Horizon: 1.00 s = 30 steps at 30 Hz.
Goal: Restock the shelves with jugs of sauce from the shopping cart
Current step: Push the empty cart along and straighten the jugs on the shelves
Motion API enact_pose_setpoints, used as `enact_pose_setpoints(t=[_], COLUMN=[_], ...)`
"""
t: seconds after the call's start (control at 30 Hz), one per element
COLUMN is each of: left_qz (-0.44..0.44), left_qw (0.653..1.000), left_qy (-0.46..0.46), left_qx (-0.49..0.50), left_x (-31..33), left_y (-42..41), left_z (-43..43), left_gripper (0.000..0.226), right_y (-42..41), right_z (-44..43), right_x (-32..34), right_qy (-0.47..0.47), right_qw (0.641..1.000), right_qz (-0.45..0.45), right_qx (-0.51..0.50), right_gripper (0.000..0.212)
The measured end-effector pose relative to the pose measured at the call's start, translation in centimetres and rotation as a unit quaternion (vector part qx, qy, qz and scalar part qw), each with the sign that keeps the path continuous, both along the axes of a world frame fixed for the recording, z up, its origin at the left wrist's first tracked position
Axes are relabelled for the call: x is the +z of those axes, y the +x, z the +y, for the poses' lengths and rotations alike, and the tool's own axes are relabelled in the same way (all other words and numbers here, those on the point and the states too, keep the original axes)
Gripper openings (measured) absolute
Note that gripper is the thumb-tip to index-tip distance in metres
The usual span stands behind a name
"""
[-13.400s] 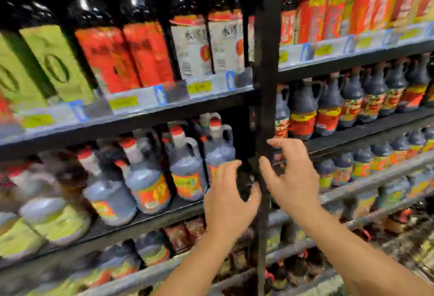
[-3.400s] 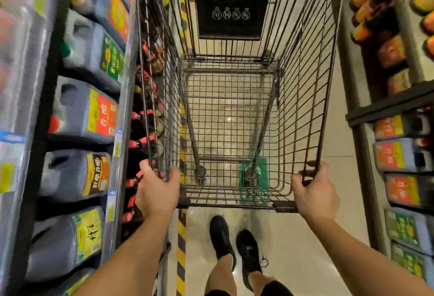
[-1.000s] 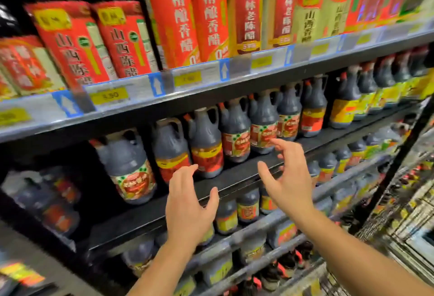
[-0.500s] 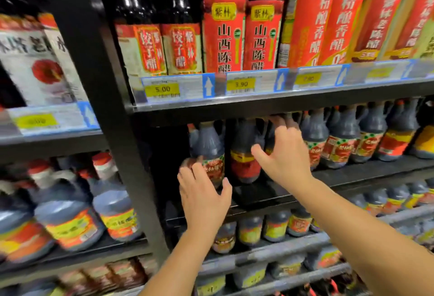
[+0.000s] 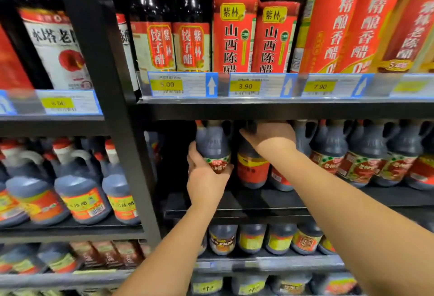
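At frame centre, a jug [image 5: 212, 152] is gripped by the left hand [image 5: 205, 178], its neighbour [image 5: 252, 171] apparently by the right hand [image 5: 270, 134]; the shelf [image 5: 234, 204] gap left of them remains unfilled.

Two bare forearms, no sleeves — left hand [image 5: 206, 178], right hand [image 5: 270, 134]

Middle shelf [image 5: 270, 204]: jug row [image 5: 366, 154] right; leftmost jug [image 5: 212, 145] beside upright post [image 5: 131, 154]. Bottles [image 5: 234, 37] on upper shelf [image 5: 281, 107] above. Smaller jugs [image 5: 279, 237] on shelf below. More jugs [image 5: 82, 190] left of post.
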<state>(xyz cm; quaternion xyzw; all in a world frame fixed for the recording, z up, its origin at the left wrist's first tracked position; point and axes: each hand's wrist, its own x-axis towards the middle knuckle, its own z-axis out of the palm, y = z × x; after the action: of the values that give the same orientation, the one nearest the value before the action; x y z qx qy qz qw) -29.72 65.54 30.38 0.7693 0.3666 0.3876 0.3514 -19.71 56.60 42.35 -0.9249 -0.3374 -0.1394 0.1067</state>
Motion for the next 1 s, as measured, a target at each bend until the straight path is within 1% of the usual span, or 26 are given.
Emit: enact_pose_setpoints(t=[0.17,0.3,0.4,0.53,0.67,0.73,0.87,1.0], left_qz=[0.005,0.014,0.028,-0.002,-0.018,-0.021,-0.021,-0.008], left_qw=[1.000,1.000,0.999,1.000,0.999,0.999,0.999,1.000], left_qy=[-0.010,-0.020,-0.022,-0.026,-0.017,-0.009,0.002,0.011], left_qx=[0.007,-0.002,-0.007,-0.016,-0.026,-0.028,-0.031,-0.024], left_x=[0.0,0.0,-0.1,-0.3,-0.6,-0.8,-1.0,-1.1], left_y=[0.0,-0.5,-1.2,-2.3,-3.3,-3.6,-3.9,-4.0], left_z=[0.0,0.2,0.2,0.0,-0.2,-0.3,-0.3,-0.4], left_gripper=[0.104,0.105,0.107,0.102,0.102,0.101,0.100,0.100], right_y=[0.6,0.7,0.8,1.0,1.2,1.3,1.0,0.7], right_z=[-0.5,-0.9,-1.3,-2.1,-2.9,-3.3,-3.9,-4.4], right_x=[-0.1,0.3,0.3,0.2,-0.2,-0.3,-0.1,-0.2], right_qy=[-0.002,-0.010,0.014,0.035,0.087,0.107,0.136,0.151], right_qw=[1.000,0.998,0.995,0.989,0.976,0.969,0.957,0.952], right_qz=[0.012,0.048,0.081,0.106,0.137,0.143,0.153,0.154], right_qx=[0.000,0.040,0.061,0.099,0.147,0.169,0.204,0.218], right_gripper=[0.038,0.044,0.040,0.036,0.035,0.038,0.049,0.047])
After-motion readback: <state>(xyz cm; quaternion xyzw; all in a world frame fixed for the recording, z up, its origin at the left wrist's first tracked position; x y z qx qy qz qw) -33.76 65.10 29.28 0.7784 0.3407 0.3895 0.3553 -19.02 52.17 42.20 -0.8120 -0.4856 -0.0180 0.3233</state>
